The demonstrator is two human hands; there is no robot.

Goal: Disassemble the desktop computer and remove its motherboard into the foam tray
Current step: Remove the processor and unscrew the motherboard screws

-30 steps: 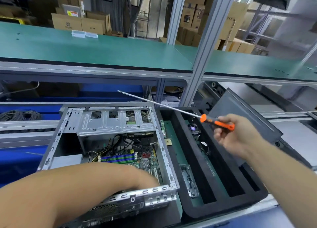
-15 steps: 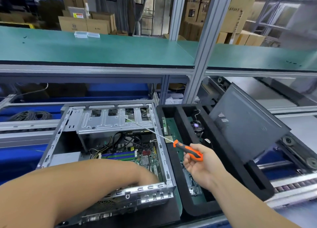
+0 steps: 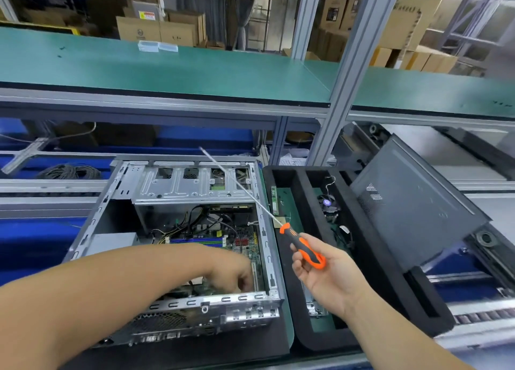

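An open metal computer case (image 3: 125, 202) lies on its side in front of me, with the green motherboard (image 3: 245, 244) visible inside. My left hand (image 3: 234, 275) reaches down into the case near its front right corner, fingers curled low over the board; what they touch is hidden. My right hand (image 3: 320, 272) holds a long screwdriver (image 3: 303, 247) by its orange and black handle, to the right of the case and above the black foam tray (image 3: 295, 300). The shaft points up and left across the drive cage (image 3: 192, 185).
The foam tray holds a small fan (image 3: 327, 203) and a narrow board (image 3: 274, 199) in its slots. A grey case side panel (image 3: 412, 202) leans on the tray's right side. A green shelf (image 3: 167, 71) runs above. A coil of cable (image 3: 69, 171) lies far left.
My right hand has carried the screwdriver down and left, from over the tray's far side to beside the case. Its shaft now points up over the drive cage. My left hand stays inside the case.
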